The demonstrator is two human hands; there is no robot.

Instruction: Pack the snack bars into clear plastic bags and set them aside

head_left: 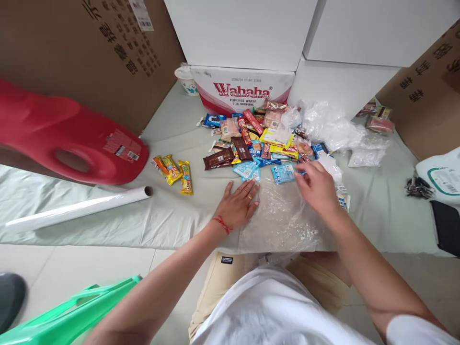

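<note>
My left hand (237,205) lies flat on the cloth with its fingers stretched out. Its fingertips are at the edge of some light blue snack packets (247,168). My right hand (319,186) has thumb and forefinger pinched at the right end of another light blue snack packet (283,173), which rests on the cloth. A clear plastic bag (278,215) is spread flat between my hands. Just beyond them is a heap of mixed wrapped snacks, with dark brown bars (219,158), red bars (253,121) and yellow packets (276,137).
Several yellow snack packets (186,177) lie apart on the left, near a white roll (82,208) and a red jug (72,139). Crumpled clear plastic (328,125) sits right of the heap. Behind stands a Wahaha carton (244,88). A black phone-like object (445,227) lies far right.
</note>
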